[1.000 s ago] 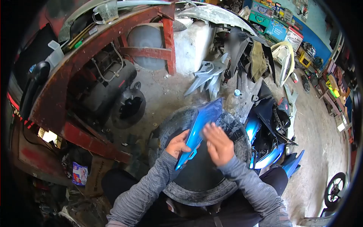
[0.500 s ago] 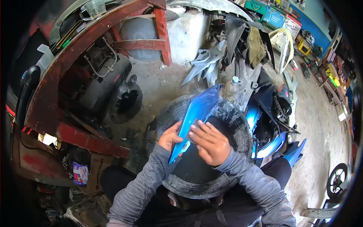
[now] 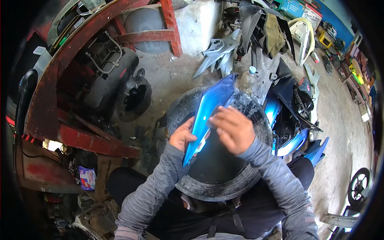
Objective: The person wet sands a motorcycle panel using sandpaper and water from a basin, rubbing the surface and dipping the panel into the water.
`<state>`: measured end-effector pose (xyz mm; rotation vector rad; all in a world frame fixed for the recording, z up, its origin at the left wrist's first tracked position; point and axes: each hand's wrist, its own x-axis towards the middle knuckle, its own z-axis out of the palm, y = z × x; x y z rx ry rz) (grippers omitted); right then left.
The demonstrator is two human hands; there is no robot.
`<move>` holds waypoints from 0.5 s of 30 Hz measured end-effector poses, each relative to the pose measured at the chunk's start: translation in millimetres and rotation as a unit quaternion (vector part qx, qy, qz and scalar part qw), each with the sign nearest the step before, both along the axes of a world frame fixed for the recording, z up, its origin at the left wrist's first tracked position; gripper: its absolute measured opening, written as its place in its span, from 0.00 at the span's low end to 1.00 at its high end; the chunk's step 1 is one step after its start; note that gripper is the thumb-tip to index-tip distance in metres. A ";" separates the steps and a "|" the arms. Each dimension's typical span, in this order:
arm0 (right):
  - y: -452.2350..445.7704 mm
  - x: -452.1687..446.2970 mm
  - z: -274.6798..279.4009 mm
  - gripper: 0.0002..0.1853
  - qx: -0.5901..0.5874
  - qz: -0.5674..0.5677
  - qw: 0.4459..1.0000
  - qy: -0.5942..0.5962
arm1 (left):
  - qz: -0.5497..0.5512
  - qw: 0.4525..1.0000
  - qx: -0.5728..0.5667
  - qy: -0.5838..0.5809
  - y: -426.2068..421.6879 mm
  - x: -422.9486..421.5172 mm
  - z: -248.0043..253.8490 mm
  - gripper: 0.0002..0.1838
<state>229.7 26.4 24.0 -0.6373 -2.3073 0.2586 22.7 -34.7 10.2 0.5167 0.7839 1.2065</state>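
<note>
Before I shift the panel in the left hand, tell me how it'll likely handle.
The panel is probably stiff: it extends well past the left hand without visible sagging. It seems light for its size, since only that hand grips it. Its glossy face, with bright highlights, may be slippery.

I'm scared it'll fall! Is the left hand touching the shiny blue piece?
Touching. The head view shows the left hand holding the blue piece by its edge, thumb lapping over its front.

Right hand [image 3: 235, 131] partly blurred
</note>
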 end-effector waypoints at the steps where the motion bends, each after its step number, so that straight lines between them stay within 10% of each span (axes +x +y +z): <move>1: -8.2 -5.4 6.3 0.19 0.021 0.019 1.000 -0.001 | 0.015 1.000 0.007 -0.010 2.2 -2.3 -0.1 0.40; 15: 5.6 7.6 1.7 0.22 0.006 -0.055 0.998 -0.018 | -0.023 1.000 0.014 0.014 2.5 -2.3 12.1 0.41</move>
